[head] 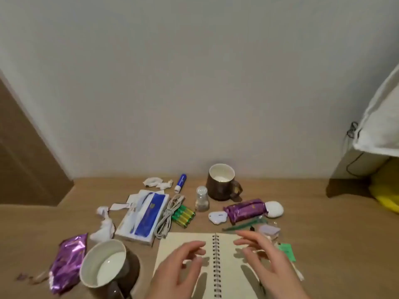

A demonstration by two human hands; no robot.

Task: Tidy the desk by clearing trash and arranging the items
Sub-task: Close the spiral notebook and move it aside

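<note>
The left hand (181, 270) and right hand (265, 257) are apart, one over each page of the open notebook (179, 240). Fingers on both are loosely spread and grip nothing. Finger shadows on the paper suggest the hands are just clear of it; contact cannot be confirmed.

The notebook lies flat, pages up, at the near middle of the desk (323, 223). Its wire spine, the long axis, runs from the near edge toward the wall (194, 83). Expect it to be light, with limp pages and a stiffer cover. Take hold at the outer page edges and fold about the spine; keep fingers off the wire coils.

Just left stands a mug (108, 266), likely heavy and breakable; grip the body. Beside it lies a purple wrapper (67, 260), probably slippery and crinkly. Farther out lie crumpled tissues (103, 225), soft and weightless, a box (144, 214), a cable (168, 214) and batteries (183, 215), which may roll.
</note>
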